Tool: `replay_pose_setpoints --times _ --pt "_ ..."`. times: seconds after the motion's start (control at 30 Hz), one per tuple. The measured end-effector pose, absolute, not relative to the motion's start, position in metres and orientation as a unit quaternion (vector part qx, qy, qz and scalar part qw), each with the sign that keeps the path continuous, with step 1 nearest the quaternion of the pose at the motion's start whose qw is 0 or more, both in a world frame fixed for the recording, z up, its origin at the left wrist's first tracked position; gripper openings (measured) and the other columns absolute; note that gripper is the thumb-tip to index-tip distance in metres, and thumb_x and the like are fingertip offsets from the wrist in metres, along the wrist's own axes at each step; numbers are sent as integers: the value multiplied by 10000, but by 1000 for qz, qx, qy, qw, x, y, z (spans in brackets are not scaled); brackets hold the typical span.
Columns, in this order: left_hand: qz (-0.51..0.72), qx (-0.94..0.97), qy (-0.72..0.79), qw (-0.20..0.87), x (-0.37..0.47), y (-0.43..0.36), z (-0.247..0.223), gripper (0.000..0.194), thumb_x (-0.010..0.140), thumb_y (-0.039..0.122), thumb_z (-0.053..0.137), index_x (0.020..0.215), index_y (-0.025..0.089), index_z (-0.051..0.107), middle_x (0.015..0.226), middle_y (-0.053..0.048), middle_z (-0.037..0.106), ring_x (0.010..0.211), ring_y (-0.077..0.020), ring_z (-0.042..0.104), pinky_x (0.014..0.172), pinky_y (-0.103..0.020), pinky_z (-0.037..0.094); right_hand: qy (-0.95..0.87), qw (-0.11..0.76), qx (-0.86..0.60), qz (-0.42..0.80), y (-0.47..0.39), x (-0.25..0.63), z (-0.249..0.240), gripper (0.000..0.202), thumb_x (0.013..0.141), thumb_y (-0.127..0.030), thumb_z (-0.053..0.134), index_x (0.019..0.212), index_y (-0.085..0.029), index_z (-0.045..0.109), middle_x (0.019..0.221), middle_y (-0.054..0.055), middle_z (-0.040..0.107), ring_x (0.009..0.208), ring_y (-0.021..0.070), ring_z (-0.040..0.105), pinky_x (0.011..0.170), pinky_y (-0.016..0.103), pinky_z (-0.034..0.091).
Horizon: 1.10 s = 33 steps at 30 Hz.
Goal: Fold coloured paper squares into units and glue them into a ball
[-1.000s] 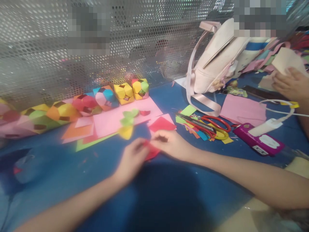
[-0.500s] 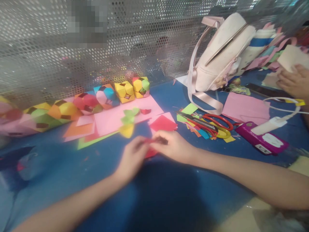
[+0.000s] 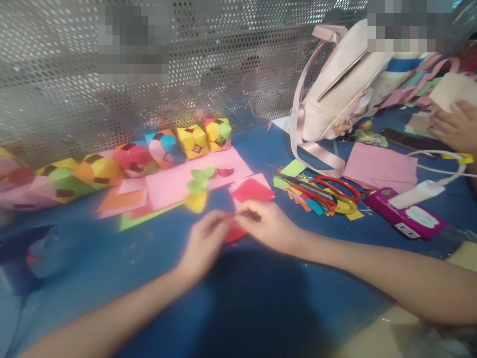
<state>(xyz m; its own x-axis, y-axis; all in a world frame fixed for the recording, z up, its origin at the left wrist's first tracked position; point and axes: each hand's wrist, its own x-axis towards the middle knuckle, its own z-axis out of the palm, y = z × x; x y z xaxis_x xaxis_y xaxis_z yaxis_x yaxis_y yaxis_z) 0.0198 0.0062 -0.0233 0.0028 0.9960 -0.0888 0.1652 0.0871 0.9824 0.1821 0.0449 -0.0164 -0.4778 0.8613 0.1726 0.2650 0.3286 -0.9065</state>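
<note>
Between my two hands is a piece of red paper (image 3: pixel 235 232), low over the blue table. My left hand (image 3: pixel 209 237) grips its left side with thumb and fingers pressed together. On the right side my right hand (image 3: pixel 266 223) pinches it near the top edge. The fingers hide much of the paper, so its folds cannot be made out. Just beyond my right hand lies red paper (image 3: pixel 253 190) on pink sheets. Small green folded pieces (image 3: pixel 199 179), a yellow one (image 3: pixel 195 201) and a red one (image 3: pixel 225 172) rest beyond my left hand.
A row of colourful folded paper balls (image 3: pixel 192 141) lines the perforated metal screen (image 3: pixel 223 64). Right of my hands are scissors (image 3: pixel 335 191) on paper scraps, a purple device (image 3: pixel 406 213) with a white cable, and a pale bag (image 3: pixel 335 89). Another person's hand (image 3: pixel 456 122) holds paper at far right.
My fingers have shifted slightly on the red paper, and more of its face shows between my hands. Things on the table stay where they were.
</note>
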Motion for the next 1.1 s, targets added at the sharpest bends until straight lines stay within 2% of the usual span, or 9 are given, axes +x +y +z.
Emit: replay_pose_setpoints --times 0.13,0.3,0.47,0.73,1.1 --pt "456 496 566 474 21 6 -23 212 786 348 575 784 147 640 776 -48 683 628 -149 601 591 -248 485 -745 320 -391 435 44 182 -16 175 837 -302 515 750 -164 578 674 6 647 612 124 590 546 218 443" --pt "451 495 558 491 22 7 -21 254 797 373 570 929 170 645 891 -54 688 645 -147 615 581 -249 505 -757 332 -393 403 44 183 -19 184 855 -292 492 766 -161 586 694 6 650 612 113 577 554 209 431" --pt "444 521 563 464 20 6 -21 232 812 363 558 861 155 651 865 -56 676 655 -144 603 600 -247 498 -771 340 -390 371 42 183 -18 196 858 -279 491 725 -163 574 675 4 634 594 107 555 545 207 417" --pt "439 543 561 444 18 6 -22 219 808 367 567 768 163 635 780 -31 638 678 -147 578 623 -235 466 -765 345 -379 391 41 182 -17 149 845 -274 513 776 -166 588 716 11 642 640 120 570 570 216 434" --pt "424 562 566 430 17 6 -24 231 826 383 547 824 171 638 823 -35 657 680 -145 596 636 -239 469 -764 337 -380 397 41 182 -18 162 855 -239 472 742 -166 563 674 -8 602 617 107 536 552 200 400"
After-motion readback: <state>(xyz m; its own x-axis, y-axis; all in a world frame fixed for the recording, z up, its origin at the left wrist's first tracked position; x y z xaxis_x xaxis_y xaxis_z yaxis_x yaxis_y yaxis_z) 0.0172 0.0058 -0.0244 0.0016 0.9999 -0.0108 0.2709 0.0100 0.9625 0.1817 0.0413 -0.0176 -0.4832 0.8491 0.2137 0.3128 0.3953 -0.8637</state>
